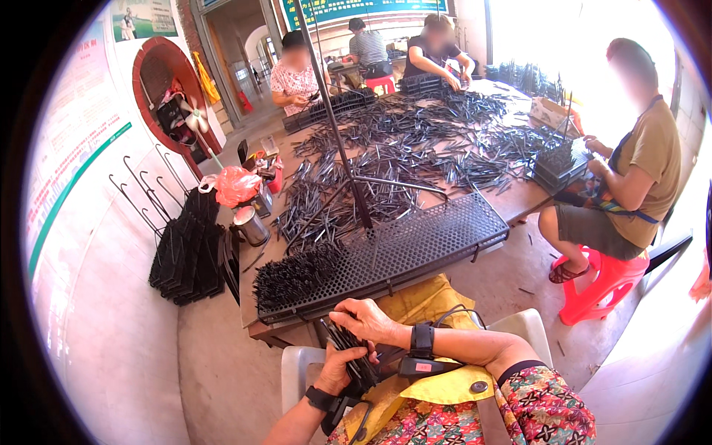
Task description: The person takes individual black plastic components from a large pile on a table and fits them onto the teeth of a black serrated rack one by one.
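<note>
My left hand (340, 365) is wrapped round a bundle of thin black sticks (348, 343) in front of my lap. Over the upper ends of this bundle, my right hand (363, 319) has its fingers drawn together on the sticks; its fingertips are partly hidden. Just beyond my hands, a long black perforated rack (415, 241) lies along the near table edge. Its left part is packed with upright black sticks (297, 278), while the holes to the right show bare. A tall black rod (337, 111) rises from the rack's middle.
Loose black sticks (386, 156) cover much of the table (512, 200). A metal mug (251, 226) and red plastic bag (237, 185) stand at left. Filled racks (189, 252) with hooked rods lean by the wall. Several people sit around; one at right uses a red stool (601, 285).
</note>
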### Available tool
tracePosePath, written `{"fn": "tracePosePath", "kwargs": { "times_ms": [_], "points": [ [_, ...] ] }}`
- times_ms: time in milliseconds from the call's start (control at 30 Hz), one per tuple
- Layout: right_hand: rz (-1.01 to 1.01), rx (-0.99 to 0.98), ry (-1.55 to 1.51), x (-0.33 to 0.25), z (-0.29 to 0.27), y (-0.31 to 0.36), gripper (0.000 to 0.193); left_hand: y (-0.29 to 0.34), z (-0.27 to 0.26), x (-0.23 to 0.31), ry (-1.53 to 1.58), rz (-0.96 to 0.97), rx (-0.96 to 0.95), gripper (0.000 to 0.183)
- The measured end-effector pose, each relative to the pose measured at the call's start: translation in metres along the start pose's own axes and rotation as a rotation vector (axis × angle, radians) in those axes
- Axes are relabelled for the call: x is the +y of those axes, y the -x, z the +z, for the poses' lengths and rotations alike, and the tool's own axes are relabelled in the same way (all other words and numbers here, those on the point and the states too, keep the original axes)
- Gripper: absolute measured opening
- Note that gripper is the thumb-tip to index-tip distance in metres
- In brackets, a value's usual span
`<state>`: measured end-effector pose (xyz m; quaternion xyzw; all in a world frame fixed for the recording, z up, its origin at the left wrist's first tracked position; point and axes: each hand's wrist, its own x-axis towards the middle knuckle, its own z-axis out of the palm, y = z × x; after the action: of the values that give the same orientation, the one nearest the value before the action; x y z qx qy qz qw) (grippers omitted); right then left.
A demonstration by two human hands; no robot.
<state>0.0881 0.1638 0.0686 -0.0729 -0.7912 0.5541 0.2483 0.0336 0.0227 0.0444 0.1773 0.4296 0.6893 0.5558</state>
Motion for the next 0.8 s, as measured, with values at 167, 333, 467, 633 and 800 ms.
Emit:
{"fn": "tracePosePath", "kwargs": {
  "times_ms": [167,333,467,633,800],
  "points": [
    [0.142,0.034,-0.128,-0.003,-0.001,0.007,0.033,0.002,0.003,0.0,0.014,-0.013,-0.018,0.029],
    [0.109,0.084,-0.214,0.006,0.004,0.008,0.032,0.0,0.003,0.001,0.007,-0.025,0.024,0.025],
    [0.144,0.018,-0.202,0.012,-0.001,0.004,0.041,0.002,0.004,0.001,-0.052,-0.034,0.029,0.024],
    [0.134,-0.19,-0.374,0.005,-0.003,-0.003,0.051,0.002,0.008,0.003,-0.062,-0.032,-0.045,0.024],
    [0.168,-0.311,-0.527,0.002,-0.01,-0.006,0.051,0.001,0.007,0.003,-0.034,-0.056,-0.075,0.026]
  ]
}}
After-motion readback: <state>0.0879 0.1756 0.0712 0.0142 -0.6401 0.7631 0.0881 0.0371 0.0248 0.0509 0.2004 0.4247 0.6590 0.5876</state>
